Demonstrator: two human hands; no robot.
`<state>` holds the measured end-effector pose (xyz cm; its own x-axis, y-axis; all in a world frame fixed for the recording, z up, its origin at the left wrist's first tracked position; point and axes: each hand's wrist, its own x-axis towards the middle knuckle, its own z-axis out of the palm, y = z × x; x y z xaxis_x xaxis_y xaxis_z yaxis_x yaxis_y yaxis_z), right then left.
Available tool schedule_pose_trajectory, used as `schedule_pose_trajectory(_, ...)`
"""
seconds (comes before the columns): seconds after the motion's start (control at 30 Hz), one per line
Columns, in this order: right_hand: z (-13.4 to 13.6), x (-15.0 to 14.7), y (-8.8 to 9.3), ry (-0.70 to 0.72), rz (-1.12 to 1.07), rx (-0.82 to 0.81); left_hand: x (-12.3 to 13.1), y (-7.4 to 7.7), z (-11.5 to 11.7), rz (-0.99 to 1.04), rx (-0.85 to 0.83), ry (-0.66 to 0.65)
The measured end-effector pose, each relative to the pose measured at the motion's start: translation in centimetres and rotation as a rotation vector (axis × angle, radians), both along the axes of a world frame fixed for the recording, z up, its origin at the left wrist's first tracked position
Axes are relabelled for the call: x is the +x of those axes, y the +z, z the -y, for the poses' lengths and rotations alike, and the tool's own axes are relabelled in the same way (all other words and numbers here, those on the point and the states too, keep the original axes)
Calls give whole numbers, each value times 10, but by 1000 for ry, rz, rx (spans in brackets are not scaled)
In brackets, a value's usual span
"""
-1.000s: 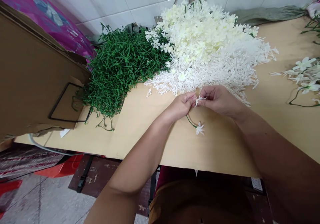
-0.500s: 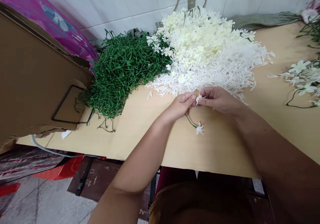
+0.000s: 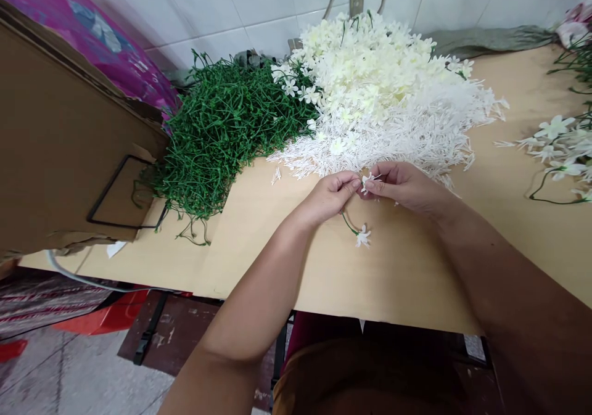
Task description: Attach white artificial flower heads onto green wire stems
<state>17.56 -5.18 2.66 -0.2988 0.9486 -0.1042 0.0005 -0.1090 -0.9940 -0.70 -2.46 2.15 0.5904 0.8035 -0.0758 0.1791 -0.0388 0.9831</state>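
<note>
My left hand [image 3: 337, 194] pinches a green artificial flower stem [image 3: 349, 224], whose lower end carries a white flower [image 3: 363, 236] hanging over the board. Close against it, my right hand [image 3: 395, 187] has its fingertips closed on a small white artificial flower [image 3: 366, 184] at the stem's other end. Whether that flower is fully seated on the stem is hidden by the fingers. Just beyond my hands lies a heap of thin white stamen-like pieces [image 3: 407, 131], with pale yellow-white blossoms [image 3: 361, 69] piled behind it.
A mound of green stems [image 3: 235, 119] lies left of the blossoms. At far left stands a cardboard box [image 3: 60, 137] by a purple bag [image 3: 124, 57]. Several finished-looking flower sprigs [image 3: 562, 150] lie at right. The tan board [image 3: 259, 230] ends at a front edge before my lap.
The hanging flower has swung slightly left along with my left hand. Both hands stay together at the white flower, and the view has shifted a little.
</note>
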Motion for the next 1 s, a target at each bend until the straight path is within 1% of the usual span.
schedule_pose_trajectory(0.1,-1,-2,-3,-11,-16,26,2,0,1,29,16,13)
schedule_pose_trajectory(0.17,-1,-3,-4,-24,-28,41,2,0,1,26,-2,34)
schedule_pose_trajectory(0.3,0,-4,-3,-40,-47,26,2,0,3,6,-31,57)
schedule_pose_trajectory(0.5,-1,-2,0,44,-4,47,1,-3,1,52,12,13)
schedule_pose_trajectory(0.67,-3,0,-5,96,51,61,3,0,2,109,-38,-51)
schedule_pose_trajectory(0.8,-2,-4,-5,116,76,66,2,5,4,87,-84,-70)
schedule_pose_trajectory(0.93,-1,-8,-4,87,77,63,0,7,2,69,-78,-96)
schedule_pose_trajectory(1.0,0,-10,-4,62,85,71,0,7,1,79,-77,-87)
